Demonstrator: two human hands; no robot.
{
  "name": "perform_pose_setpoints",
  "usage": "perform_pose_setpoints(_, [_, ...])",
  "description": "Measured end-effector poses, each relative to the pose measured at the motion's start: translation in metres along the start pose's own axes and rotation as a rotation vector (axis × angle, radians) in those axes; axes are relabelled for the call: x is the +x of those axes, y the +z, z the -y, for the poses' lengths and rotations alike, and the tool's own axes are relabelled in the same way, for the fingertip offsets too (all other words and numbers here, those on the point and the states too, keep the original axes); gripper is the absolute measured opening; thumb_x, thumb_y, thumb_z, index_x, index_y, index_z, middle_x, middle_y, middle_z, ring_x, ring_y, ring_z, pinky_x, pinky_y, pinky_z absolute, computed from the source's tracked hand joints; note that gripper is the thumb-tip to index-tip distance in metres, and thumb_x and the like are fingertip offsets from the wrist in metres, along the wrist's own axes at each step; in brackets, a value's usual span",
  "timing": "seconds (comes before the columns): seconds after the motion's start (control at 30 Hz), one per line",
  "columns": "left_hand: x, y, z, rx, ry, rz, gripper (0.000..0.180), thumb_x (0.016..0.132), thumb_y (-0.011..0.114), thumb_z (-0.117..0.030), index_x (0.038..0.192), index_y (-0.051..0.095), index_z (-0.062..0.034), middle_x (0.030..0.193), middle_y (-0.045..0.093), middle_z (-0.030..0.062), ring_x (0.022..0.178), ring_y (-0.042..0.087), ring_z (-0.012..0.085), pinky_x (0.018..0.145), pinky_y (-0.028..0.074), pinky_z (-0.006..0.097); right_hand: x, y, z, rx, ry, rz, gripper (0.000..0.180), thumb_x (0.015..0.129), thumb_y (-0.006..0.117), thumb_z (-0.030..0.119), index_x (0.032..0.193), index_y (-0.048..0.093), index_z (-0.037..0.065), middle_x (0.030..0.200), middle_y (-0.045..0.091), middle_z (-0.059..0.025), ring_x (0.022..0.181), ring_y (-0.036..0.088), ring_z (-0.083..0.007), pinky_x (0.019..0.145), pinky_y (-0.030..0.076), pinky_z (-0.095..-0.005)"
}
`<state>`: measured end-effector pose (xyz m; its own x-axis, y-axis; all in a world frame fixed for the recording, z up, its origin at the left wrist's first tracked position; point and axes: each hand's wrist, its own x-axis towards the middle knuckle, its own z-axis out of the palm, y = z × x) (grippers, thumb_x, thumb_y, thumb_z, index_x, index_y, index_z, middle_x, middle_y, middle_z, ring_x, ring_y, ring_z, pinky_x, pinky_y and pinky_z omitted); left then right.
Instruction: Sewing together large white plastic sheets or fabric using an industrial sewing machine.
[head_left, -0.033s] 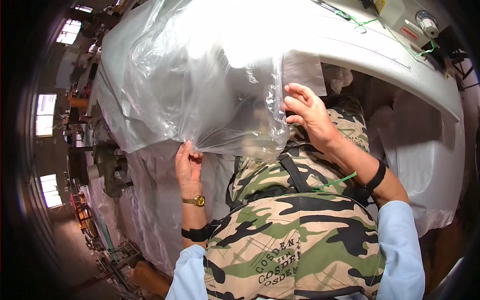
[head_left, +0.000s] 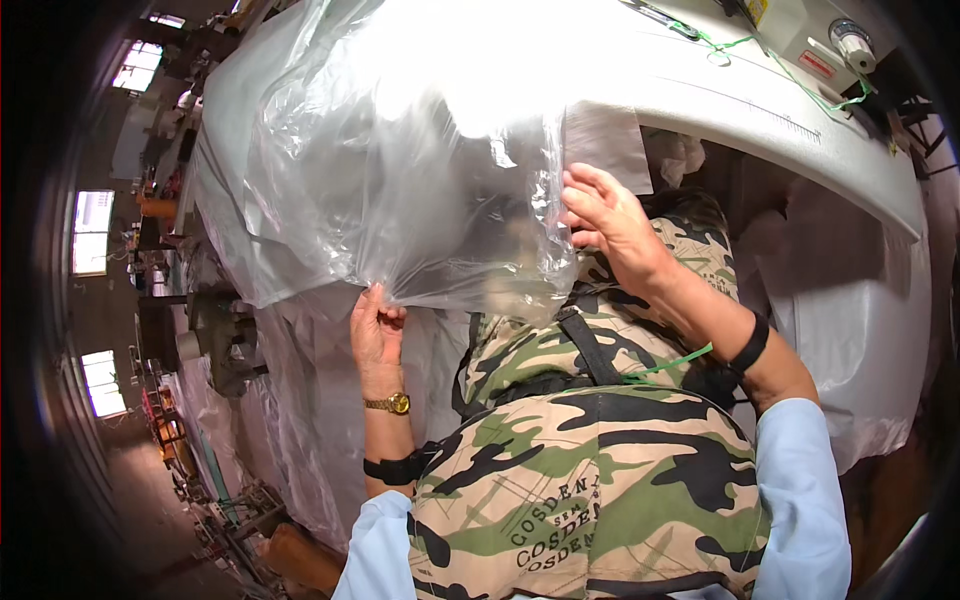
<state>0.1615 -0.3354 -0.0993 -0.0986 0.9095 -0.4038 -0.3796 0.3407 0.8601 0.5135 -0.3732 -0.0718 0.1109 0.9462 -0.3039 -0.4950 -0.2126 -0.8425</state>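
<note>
A large sheet of clear plastic film [head_left: 400,200] drapes over the bright white work surface and hangs past its near edge towards my lap. My left hand [head_left: 378,325] pinches the film's near edge between thumb and fingers, and creases fan out from that grip. At the film's right edge, my right hand [head_left: 612,215] has its fingers spread and slightly bent. Its fingertips are at the folded plastic edge, but nothing is gripped in them. A camouflage apron [head_left: 590,480] covers my front below the film.
A white sewing machine [head_left: 810,50] with a dial stands at the far right. Near it lie thread snips [head_left: 660,18] and green cord [head_left: 745,42]. The table's curved edge [head_left: 800,165] carries a ruler scale. White sheeting [head_left: 850,330] hangs at right; machinery [head_left: 215,350] fills the left.
My right hand has shifted very slightly left and up along the film's edge. The left hand keeps its pinch in the same place.
</note>
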Motion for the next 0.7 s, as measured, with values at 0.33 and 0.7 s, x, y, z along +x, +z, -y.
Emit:
perform_pose_setpoints(0.33, [0.034, -0.013, -0.027, 0.036, 0.117, -0.022, 0.011, 0.097, 0.063, -0.014, 0.087, 0.057, -0.0093, 0.066, 0.051, -0.0029, 0.058, 0.05, 0.0084, 0.061, 0.049, 0.027, 0.0, -0.013, 0.027, 0.166, 0.221, 0.499, 0.022, 0.096, 0.064, 0.018, 0.108, 0.066, -0.001, 0.063, 0.051, 0.0065, 0.046, 0.038, 0.0007, 0.04, 0.03, -0.0138])
perform_pose_setpoints(0.7, [0.049, 0.019, -0.054, 1.706, 0.463, -0.139, 0.024, 0.087, 0.071, -0.029, 0.085, 0.07, -0.005, 0.069, 0.068, 0.0132, 0.065, 0.066, 0.03, 0.061, 0.049, 0.04, -0.022, -0.008, 0.015, -0.257, 0.071, 0.527, 0.026, 0.099, 0.058, 0.023, 0.1, 0.068, -0.001, 0.063, 0.053, 0.0048, 0.051, 0.045, -0.0017, 0.045, 0.034, -0.0181])
